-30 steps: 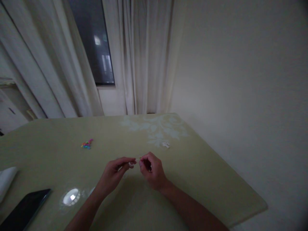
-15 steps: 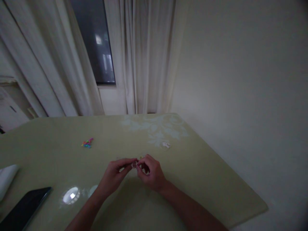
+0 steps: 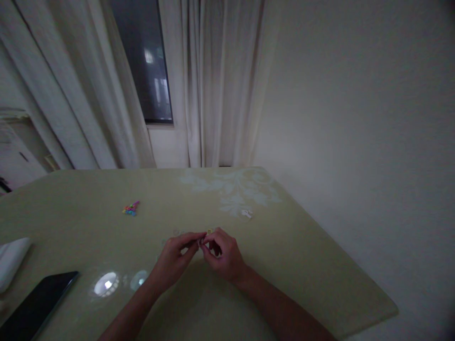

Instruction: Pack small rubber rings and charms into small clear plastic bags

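The work looks to be midway: a small pale piece is between the 2 hands, above the table and not yet set down. The left hand grips it in a pinch of thumb and fingers, and the right hand pinches closed at its other side, the fingertips of the 2 hands almost meeting. Whether anything is fastened or parted there cannot be told; the fingers cover most of the piece and it is too small to read.

A yellow bit shows just beyond the right fingertips; whether it is held or lies on the table is unclear.

Away from the hands, 2 groups lie untouched: a heap of coloured pieces farther off on the left, and some white pieces beyond the right hand. If these belong to the same work, that share seems left to do. No finished item can be made out. The dark tablet and white box at the left edge appear to play no part.
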The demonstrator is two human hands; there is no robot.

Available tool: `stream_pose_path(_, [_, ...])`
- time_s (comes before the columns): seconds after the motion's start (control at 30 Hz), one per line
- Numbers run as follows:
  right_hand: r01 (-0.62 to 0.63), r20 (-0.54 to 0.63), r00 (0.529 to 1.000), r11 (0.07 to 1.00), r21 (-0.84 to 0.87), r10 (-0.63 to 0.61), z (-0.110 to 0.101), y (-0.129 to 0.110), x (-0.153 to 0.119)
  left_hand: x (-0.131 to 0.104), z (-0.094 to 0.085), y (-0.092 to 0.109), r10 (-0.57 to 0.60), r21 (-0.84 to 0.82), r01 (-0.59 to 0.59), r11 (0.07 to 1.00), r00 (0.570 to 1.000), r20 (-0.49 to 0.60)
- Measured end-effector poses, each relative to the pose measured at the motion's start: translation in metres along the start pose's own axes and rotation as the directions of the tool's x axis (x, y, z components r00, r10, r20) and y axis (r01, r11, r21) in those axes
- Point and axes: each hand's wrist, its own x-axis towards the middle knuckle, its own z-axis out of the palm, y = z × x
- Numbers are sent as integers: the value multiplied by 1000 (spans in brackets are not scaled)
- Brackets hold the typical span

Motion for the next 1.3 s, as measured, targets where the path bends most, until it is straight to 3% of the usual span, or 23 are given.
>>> stream_pose_path(0.47, [-20,38,999,1000,-7,20,0,3,-2,-3,8,-1,-63,-24,63,998,998,7])
stream_pose_path(0.87, [-121,-29,992,990,75,123,2,4,-2,1,8,1,-138,-293,137,946,990,15])
stream_pose_path(1.3, [-138,-17,990,985,103,140,2,4,-1,-1,7,0,-130,-284,126,951,992,7])
